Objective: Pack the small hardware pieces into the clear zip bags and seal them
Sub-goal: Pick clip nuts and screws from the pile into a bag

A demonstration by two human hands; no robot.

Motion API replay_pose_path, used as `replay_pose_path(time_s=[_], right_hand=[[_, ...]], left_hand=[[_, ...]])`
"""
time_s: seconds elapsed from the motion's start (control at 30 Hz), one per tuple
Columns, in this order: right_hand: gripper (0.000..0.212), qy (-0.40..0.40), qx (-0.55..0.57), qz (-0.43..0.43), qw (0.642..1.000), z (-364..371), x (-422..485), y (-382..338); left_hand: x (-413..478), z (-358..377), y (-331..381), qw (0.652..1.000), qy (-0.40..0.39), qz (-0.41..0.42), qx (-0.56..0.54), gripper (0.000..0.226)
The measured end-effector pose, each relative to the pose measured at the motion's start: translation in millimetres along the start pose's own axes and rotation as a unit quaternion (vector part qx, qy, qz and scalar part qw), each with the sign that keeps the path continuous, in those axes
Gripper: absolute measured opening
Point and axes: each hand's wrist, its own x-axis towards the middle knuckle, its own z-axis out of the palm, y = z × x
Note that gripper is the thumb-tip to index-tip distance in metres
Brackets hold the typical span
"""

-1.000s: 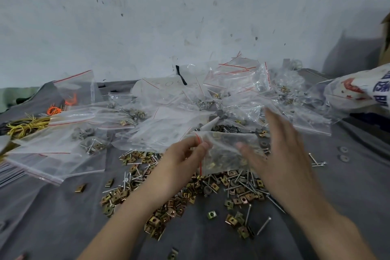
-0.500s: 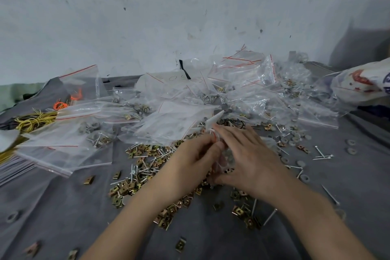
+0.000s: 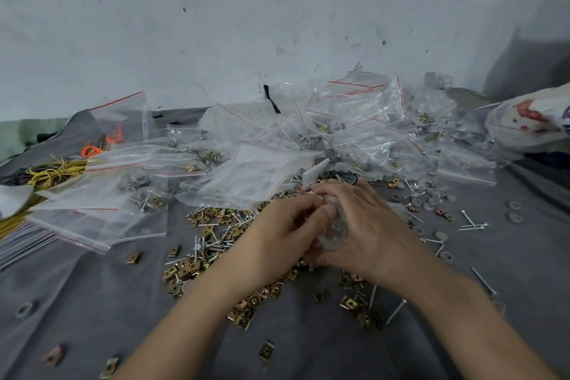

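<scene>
1. Pinching a small clear zip bag [image 3: 334,224] btwn both hands, centre of frame, just above the grey cloth [image 3: 92,302].
2. Left hand [image 3: 288,233] closing thumb and forefinger tog. on the bag's left edge; other fingers curling under.
3. Right hand [image 3: 367,231] draping over the bag from the right, fingers [image 3: 333,190] pressing tog. along its top, thumb tucking under near the bottom edge.
4. Hiding most of the bag behind the fingers; contents and whether the zip strip is shut — can't tell, prob. blurred by movement.
5. Lying loose under and around the hands: brass-coloured square clip nuts [image 3: 185,274], spreading left and toward the camera, mixed w/ thin silver nails [image 3: 203,245].
6. Sitting to the right on the cloth: grey round washers [image 3: 513,211] and more stray nails [image 3: 473,225], apart from the hands.
7. Piling up behind the hands: many clear zip bags w/ red seal lines [image 3: 354,120], some holding hardware, some flat and empty-looking.
8. Resting at far left: coil of yellow wire ties [image 3: 52,171], w/ orange ones [image 3: 91,151] just behind it.
9. Showing at the right edge: white printed sack [image 3: 530,123], against the scuffed pale wall [image 3: 246,25].
</scene>
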Motion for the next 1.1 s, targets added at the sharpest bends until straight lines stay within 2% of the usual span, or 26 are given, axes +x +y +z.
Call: replay_pose_path(time_s=[0.17, 0.27, 0.33, 0.4, 0.47, 0.53, 0.6, 0.7, 0.77, 0.93, 1.1], right_hand=[[0.082, 0.037, 0.036, -0.001, 0.999, 0.1, -0.1, 0.1], [0.085, 0.047, 0.033, 0.001, 0.998, -0.4, -1.1, -1.4], [0.088, 0.043, 0.018, -0.001, 0.999, 0.4, -1.8, -3.2], [0.090, 0.029, -0.005, 0.001, 1.000, 1.5, -1.4, -5.4], [0.087, 0.016, -0.021, 0.008, 1.000, 1.5, 1.1, -7.4], [0.085, 0.006, -0.029, 0.016, 0.999, 1.9, 4.0, -8.6], [0.084, -0.001, -0.030, 0.019, 0.999, 3.3, 5.7, -9.0], [0.082, -0.011, -0.017, 0.026, 0.999, 5.9, 6.7, -7.3], [0.080, -0.019, -0.006, 0.029, 0.999, 7.0, 7.2, -4.0], [0.078, -0.005, -0.003, 0.031, 1.000, 8.5, 4.8, 4.6], [0.077, 0.034, -0.007, 0.020, 0.999, 10.2, -1.0, 12.2]], left_hand=[[-4.3, -8.0, 1.1, 1.000, 0.017, 0.013, 0.008, 0.031], [-9.8, -30.3, -5.9, 0.996, 0.079, -0.042, 0.022, 0.028], [-19.3, -51.6, -16.6, 0.983, 0.119, -0.100, 0.095, 0.024], [-34.2, -71.3, -27.6, 0.958, 0.126, -0.163, 0.201, 0.029], [-49.7, -85.4, -34.8, 0.932, 0.083, -0.227, 0.271, 0.047], [-62.0, -89.9, -36.7, 0.924, -0.003, -0.267, 0.273, 0.071], [-68.0, -84.7, -34.5, 0.926, -0.084, -0.264, 0.255, 0.088], [-70.0, -63.1, -38.9, 0.911, -0.163, -0.227, 0.303, 0.096], [-68.1, -52.5, -44.4, 0.900, -0.162, -0.195, 0.355, 0.092], [-58.0, -57.9, -58.5, 0.902, -0.053, -0.135, 0.407, 0.063], [-43.5, -65.2, -64.9, 0.901, -0.001, -0.139, 0.410, 0.042]])
